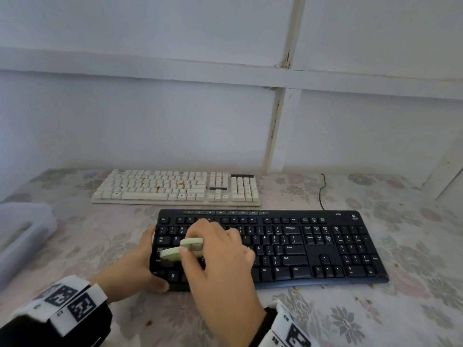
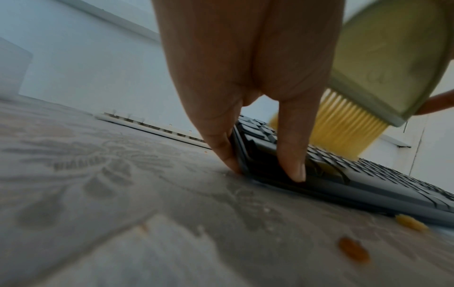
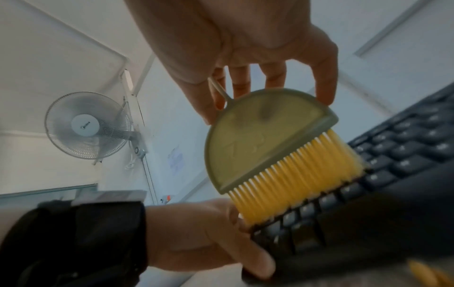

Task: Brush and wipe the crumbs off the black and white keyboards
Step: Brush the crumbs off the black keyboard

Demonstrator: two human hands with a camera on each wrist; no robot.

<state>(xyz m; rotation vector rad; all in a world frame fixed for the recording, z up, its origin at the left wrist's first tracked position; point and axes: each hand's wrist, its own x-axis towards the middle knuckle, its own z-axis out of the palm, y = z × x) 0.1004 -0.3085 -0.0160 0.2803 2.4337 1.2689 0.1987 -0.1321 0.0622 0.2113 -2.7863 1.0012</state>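
A black keyboard (image 1: 300,246) lies in front of me on the flowered tablecloth (image 1: 350,316). My left hand (image 1: 140,264) grips its left end, thumb on the front corner and fingers along the side edge (image 2: 236,151). My right hand (image 1: 218,249) holds a pale green brush (image 1: 183,249) with yellow bristles (image 3: 294,180). The bristles touch the keys at the keyboard's left end (image 3: 319,203). Behind it lies a white keyboard (image 1: 175,187) with orange crumbs (image 1: 181,184) among its keys.
Orange crumbs (image 2: 353,250) lie on the cloth near the black keyboard's front edge. A clear plastic box (image 1: 22,236) stands at the left. A black cable (image 1: 322,191) runs back toward the white wall. A wall fan (image 3: 88,124) shows in the right wrist view.
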